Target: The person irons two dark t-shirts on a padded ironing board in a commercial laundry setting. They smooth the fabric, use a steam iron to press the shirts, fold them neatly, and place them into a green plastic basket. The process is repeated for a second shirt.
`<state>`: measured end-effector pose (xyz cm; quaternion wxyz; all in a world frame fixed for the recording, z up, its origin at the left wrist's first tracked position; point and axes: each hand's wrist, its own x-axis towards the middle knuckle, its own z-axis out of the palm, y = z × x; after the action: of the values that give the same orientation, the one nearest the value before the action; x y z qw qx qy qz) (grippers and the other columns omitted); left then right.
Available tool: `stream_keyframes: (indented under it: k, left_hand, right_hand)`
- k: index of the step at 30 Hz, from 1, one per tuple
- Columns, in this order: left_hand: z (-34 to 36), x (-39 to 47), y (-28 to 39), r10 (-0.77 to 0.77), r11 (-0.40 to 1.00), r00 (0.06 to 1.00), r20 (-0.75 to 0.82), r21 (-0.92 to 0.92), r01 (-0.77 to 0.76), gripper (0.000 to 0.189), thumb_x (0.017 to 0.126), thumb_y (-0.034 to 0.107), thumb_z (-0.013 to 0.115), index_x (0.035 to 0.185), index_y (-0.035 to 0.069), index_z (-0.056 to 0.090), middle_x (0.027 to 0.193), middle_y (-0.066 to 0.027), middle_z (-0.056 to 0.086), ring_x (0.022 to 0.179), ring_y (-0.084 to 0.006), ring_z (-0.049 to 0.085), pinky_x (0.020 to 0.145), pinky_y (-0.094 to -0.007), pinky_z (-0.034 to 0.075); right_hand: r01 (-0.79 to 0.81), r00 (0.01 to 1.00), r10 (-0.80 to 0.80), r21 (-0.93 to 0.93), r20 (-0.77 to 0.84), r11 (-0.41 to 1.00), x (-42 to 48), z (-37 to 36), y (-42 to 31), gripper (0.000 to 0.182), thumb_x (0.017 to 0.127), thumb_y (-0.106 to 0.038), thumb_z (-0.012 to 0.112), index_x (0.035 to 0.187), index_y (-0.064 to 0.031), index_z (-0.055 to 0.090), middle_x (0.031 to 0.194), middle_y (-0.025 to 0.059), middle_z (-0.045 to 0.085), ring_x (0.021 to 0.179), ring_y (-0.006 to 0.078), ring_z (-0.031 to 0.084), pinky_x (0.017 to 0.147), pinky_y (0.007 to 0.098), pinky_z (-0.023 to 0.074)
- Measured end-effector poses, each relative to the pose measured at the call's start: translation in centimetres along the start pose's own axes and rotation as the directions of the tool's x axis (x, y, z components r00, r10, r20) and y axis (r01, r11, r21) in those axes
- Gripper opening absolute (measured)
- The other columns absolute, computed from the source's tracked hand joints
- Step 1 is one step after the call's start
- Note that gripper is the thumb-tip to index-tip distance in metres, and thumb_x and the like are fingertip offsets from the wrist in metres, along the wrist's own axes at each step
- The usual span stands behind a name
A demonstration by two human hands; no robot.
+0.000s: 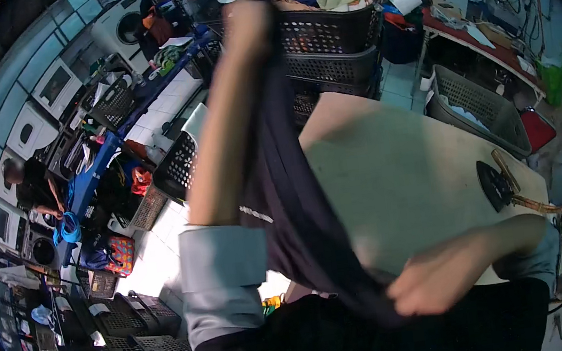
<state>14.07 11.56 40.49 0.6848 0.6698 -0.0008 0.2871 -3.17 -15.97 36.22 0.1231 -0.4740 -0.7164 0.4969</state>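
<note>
A dark garment (286, 175) hangs stretched between my two hands, over the near left part of a pale ironing table (392, 177). My left hand (254, 18) is raised high at the top of the view, blurred, shut on one end of the cloth. Low down near my body, my right hand (421, 287) grips the other end in its fingers. A strip of light lettering or trim shows on the garment. An iron (495, 186) with a cord rests at the table's right side, apart from my hands.
Beyond the table, stacked black plastic baskets (329, 30) hold mixed clothes. A grey basket (478, 109) stands on the floor at right, beside a red-topped table (475, 41). More baskets (150, 349) are at lower left. A person (32, 187) stands by washing machines at far left.
</note>
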Motion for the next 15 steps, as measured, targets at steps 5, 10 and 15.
stream_keyframes:
  k: [5,10,15]
  left_hand:
    - [18.2,-21.6,-7.8,0.187,0.942,0.455,0.871,-0.028,-0.333,0.044,0.060,-0.003,0.039,0.101,0.002,0.055,0.097,-0.0211,0.056,0.093,-0.0349,0.052,0.086,-0.0394,0.039]
    - [18.2,-36.0,-19.4,-0.235,0.943,-0.070,0.969,0.210,-0.257,0.036,0.070,0.012,0.053,0.104,0.002,0.053,0.107,-0.0173,0.054,0.100,-0.0306,0.051,0.086,-0.0391,0.040]
    - [8.8,-35.5,-26.6,-0.668,0.682,0.250,0.701,0.711,-0.171,0.037,0.070,0.019,0.059,0.102,0.003,0.054,0.108,-0.0180,0.053,0.100,-0.0332,0.050,0.086,-0.0383,0.040]
  right_hand:
    - [0.293,0.953,-0.302,-0.159,-0.036,0.943,2.5,2.7,-0.9,0.011,0.071,-0.001,0.048,0.079,0.0017,0.042,0.082,0.0170,0.047,0.068,0.0318,0.057,0.056,0.0389,0.0468]
    - [0.094,0.986,-0.107,-0.099,-0.127,0.991,1.8,3.3,2.7,0.015,0.071,-0.004,0.051,0.084,0.0022,0.045,0.086,0.0182,0.050,0.072,0.0349,0.057,0.062,0.0427,0.0465]
    - [-0.258,0.810,0.204,-0.022,-0.550,0.966,1.3,6.1,15.1,0.022,0.074,-0.025,0.058,0.070,-0.0031,0.058,0.073,0.0125,0.059,0.074,0.0319,0.058,0.067,0.0389,0.0464]
